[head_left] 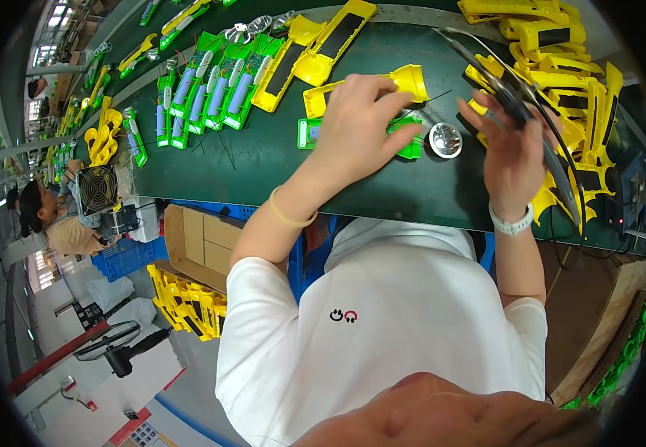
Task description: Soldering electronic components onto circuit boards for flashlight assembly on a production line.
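Note:
My left hand lies over a green casing half, its thumb and forefinger apart and the thumb near the casing's right end. Much of the casing is hidden under that hand. A thin dark wire sticks out past the forefinger. Just right of it sits a round shiny reflector. Behind the hand is a yellow casing half. My right hand, slightly blurred, is closed around the dark handle of a soldering iron, whose tip slants up and left, off the casing.
Green casings with purple battery cells stand in a row at the left, beside yellow casing halves. A heap of yellow casings fills the right end. The iron's cable hangs by my right wrist. A cardboard box stands below the table edge.

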